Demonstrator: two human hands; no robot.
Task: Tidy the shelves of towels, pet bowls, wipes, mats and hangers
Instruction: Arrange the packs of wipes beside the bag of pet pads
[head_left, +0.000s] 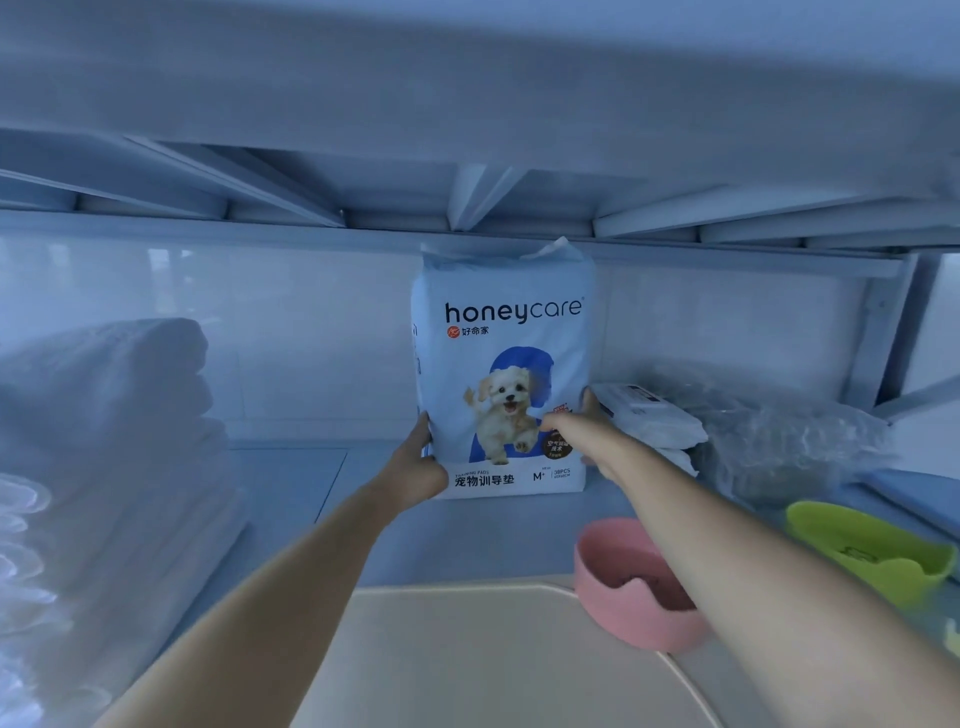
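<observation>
Fingers (423, 427) of left hand (415, 467) and right hand (587, 436) are gripping the upright pack (506, 332) by its lower sides on the shelf (483, 540).

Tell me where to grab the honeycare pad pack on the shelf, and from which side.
Take the pad pack by its two lower side edges, coming from the front, as the left hand and right hand do. It stands upright, its top close under the upper shelf, with the wipes pack near its right side, so a top grip looks cramped.
</observation>
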